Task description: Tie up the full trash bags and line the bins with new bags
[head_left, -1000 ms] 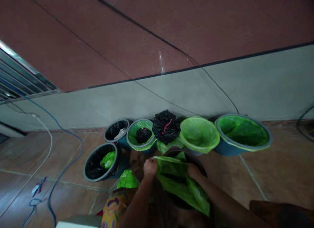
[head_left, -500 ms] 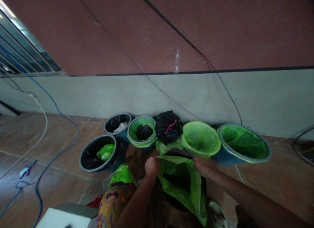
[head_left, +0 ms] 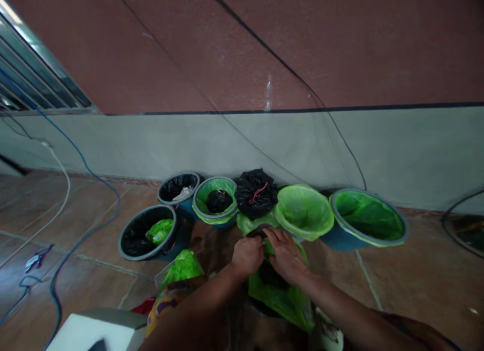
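Note:
A green plastic bag (head_left: pixel 282 295) lines a dark bin (head_left: pixel 257 232) right in front of me, its loose edge hanging over the near side. My left hand (head_left: pixel 248 254) is closed on the bag's edge at the bin's far rim. Beside it, my right hand (head_left: pixel 285 252) curls its fingers over the same stretch of rim, gripping the bag. The two hands nearly touch and hide part of the bag's opening. Just beyond them stands a bin lined in light green (head_left: pixel 304 212), and a tied black bag (head_left: pixel 257 193) with a red string sits on another.
Several more lined bins line the wall: a wide blue one (head_left: pixel 370 220) at right, others (head_left: pixel 215 202) (head_left: pixel 147 232) at left. A crumpled green bag (head_left: pixel 181 268) lies near my left forearm. A white box (head_left: pixel 98 331) is at lower left. A blue cable (head_left: pixel 83 235) crosses the floor.
My hands have come together from opposite sides of the bag's mouth to the bin's far rim. The held-open bag mouth has narrowed. The view has shifted slightly.

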A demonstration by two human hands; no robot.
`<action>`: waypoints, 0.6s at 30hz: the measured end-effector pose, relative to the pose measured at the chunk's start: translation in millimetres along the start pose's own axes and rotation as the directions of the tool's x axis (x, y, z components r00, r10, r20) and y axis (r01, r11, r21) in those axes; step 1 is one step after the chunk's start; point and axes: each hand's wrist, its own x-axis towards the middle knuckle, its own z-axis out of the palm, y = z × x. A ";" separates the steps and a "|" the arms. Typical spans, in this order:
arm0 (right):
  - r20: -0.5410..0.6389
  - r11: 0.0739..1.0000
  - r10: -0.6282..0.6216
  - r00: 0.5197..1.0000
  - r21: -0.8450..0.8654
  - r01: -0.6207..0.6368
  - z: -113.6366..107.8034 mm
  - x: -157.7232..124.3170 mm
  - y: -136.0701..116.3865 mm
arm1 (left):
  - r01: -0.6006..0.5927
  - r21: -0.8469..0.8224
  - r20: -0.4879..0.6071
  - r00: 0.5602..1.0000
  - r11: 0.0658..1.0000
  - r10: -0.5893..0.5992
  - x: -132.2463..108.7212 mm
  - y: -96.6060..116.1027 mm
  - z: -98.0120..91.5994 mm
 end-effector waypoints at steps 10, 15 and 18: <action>0.078 0.968 0.231 0.970 -0.119 -0.221 -14.5 35.1 45.8 | 0.019 -0.262 0.067 0.998 0.965 -0.001 9.4 -6.0 -11.6; 0.046 0.930 0.348 0.937 -0.141 -0.339 -16.9 37.9 64.8 | 0.086 -0.289 0.104 0.993 0.953 -0.058 9.5 -22.5 -15.8; 0.074 0.920 0.363 0.929 -0.186 -0.345 -17.2 36.6 73.6 | 0.130 -0.177 0.054 0.991 0.976 -0.123 9.0 -31.4 -11.9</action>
